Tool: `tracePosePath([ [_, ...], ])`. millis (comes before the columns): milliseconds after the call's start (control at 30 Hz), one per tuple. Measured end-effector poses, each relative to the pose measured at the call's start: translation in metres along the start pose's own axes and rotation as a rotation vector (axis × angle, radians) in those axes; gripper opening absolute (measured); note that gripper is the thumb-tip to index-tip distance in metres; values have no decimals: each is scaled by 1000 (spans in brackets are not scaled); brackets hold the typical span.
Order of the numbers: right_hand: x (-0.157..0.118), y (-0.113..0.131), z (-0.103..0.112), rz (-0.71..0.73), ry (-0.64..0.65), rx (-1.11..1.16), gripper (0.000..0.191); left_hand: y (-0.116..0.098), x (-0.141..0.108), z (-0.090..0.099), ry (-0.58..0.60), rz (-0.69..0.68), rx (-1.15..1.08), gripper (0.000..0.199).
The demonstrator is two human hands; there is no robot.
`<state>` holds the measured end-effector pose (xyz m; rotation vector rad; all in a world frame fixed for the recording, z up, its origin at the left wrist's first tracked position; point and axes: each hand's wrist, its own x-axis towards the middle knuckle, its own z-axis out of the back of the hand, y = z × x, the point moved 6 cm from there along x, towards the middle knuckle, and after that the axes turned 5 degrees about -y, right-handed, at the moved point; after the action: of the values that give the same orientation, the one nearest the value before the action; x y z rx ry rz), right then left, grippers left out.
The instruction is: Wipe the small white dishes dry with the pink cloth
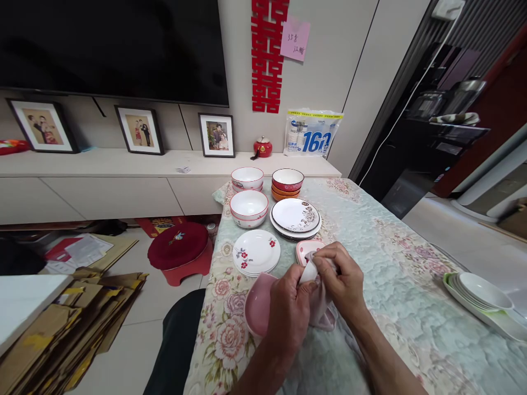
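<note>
Both hands meet above the near part of the table. My left hand (290, 299) is closed on a small white ceramic-looking piece (308, 272), mostly hidden by fingers, so its kind is unclear. With its fingers pinched, my right hand (341, 274) presses a greyish-pink cloth (320, 304) against that piece; the cloth hangs down below. A pink bowl (257, 307) lies just left of my left hand, partly covered by it. Behind the hands sits a pink-rimmed small dish (305, 249). White flowered plates (257, 249) are stacked to the left.
Farther back stand larger plates (294, 214), white bowls (249, 206) and red and orange bowls (287, 184). White dishes (481, 293) rest in a green-edged tray (448, 282) at the right. A red stool (181, 249) and flattened cardboard (86, 323) are on the floor at left.
</note>
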<state>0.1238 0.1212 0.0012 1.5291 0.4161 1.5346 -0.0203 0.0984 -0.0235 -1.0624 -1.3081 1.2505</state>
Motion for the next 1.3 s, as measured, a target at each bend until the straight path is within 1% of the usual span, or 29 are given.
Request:
tracePosePath([
  [67,2,-18,5,-202,-45,103,11,0,-1,-1,24,29,-56,12],
  [133,2,-28,5,-313,-51,175,18,4,-1,-3,35,76,-149,10],
  [300,-4,-37,-12,-528,85,334,38,20,2,-8,16,194,-446,16],
  [367,-4,-37,-13,-577,107,375,42,22,2,-10,30,251,-521,20],
  [433,-3,-38,-9,-601,105,396,43,21,2,-14,78,308,-556,25],
  [500,-1,-39,-3,-604,98,397,40,17,2,-16,138,335,-573,28],
  [567,0,-41,1,-585,93,377,36,13,1,-17,191,325,-557,30],
  [633,2,-42,4,-535,78,340,31,13,1,-15,196,288,-477,26],
  [767,6,-37,7,-362,4,249,21,15,2,-9,114,188,-265,14],
  [833,4,-29,6,-295,-14,211,11,15,2,-8,91,158,-218,12],
  [900,2,-16,2,-181,23,147,2,15,3,-6,65,147,-195,12],
  [1000,-3,5,-7,51,116,37,11,13,4,0,-3,117,-131,20],
  [1033,-4,7,-8,80,124,15,10,12,4,1,-14,105,-109,22],
  [1067,-3,6,-7,65,108,9,8,12,3,1,-13,101,-100,22],
  [1133,0,-6,-1,-27,41,2,4,15,2,-2,26,132,-157,16],
  [1200,2,-19,6,-117,-25,-4,10,19,1,-7,71,200,-312,14],
  [1300,3,-30,10,-163,-64,-11,14,20,1,-13,75,289,-588,21],
])
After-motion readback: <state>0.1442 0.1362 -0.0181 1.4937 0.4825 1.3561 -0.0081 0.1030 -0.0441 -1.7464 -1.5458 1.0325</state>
